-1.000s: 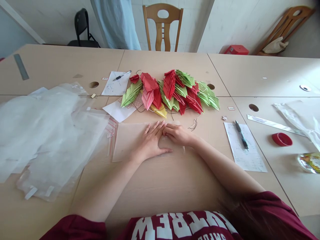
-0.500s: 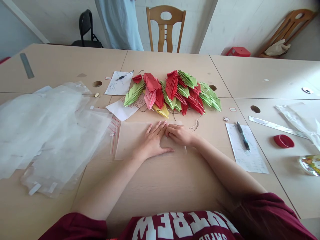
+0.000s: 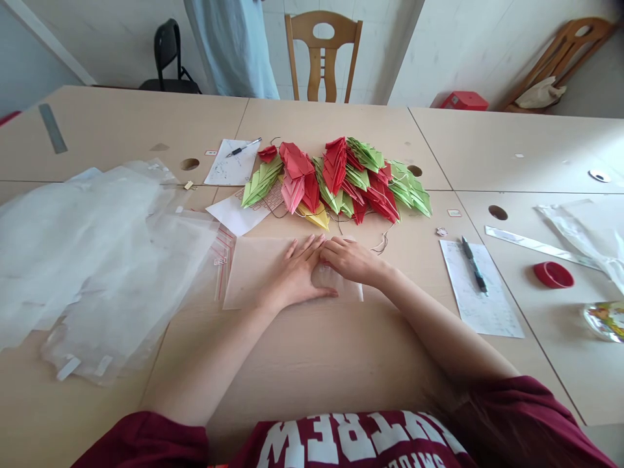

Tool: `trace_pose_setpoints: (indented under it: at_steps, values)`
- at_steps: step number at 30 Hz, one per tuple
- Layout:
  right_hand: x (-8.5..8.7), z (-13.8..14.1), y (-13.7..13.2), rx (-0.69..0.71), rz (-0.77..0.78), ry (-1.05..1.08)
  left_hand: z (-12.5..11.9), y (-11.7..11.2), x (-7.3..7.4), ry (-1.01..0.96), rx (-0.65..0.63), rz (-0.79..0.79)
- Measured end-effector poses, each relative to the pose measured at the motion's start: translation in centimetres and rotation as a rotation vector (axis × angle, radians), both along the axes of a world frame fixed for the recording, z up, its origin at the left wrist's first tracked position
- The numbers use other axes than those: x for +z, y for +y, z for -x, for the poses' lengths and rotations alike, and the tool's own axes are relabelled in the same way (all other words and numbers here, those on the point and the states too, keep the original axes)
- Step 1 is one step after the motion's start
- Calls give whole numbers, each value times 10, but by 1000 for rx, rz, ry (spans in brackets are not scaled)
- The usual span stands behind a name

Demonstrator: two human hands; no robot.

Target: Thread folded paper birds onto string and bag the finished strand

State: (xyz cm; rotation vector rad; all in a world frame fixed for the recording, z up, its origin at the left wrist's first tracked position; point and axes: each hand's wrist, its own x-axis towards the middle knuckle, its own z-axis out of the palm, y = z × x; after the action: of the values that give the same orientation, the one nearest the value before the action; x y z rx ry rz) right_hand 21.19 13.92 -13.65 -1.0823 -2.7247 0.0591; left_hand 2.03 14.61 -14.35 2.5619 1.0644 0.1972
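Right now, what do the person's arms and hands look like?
The left hand and the right hand are bare, with no gloves or watch to be seen. The forearms are bare too. Higher up come dark red sleeves, part of a shirt with big white letters.

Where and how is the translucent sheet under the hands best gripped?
Perhaps pinch the translucent sheet by its near-left corner, coming from the left: it lies flat, that corner is uncovered, while the left hand and right hand cover its middle.
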Motion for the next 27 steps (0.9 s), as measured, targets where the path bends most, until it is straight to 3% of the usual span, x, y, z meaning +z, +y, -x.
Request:
trace_pose_setpoints:
  at_steps: [5, 11, 19, 27]
  values:
    - [-5, 4, -3, -30, -46, -44, 1, 1, -2, -8, 3, 7]
    - [-14, -4, -5, -51, -17, 75, 2, 2, -2, -1, -16, -1]
    - [-3, -16, -12, -63, 45, 303, 2, 2, -1, 32, -18, -12]
    - [-6, -15, -12, -54, 136, 360, 2, 2, -2, 24, -18, -19]
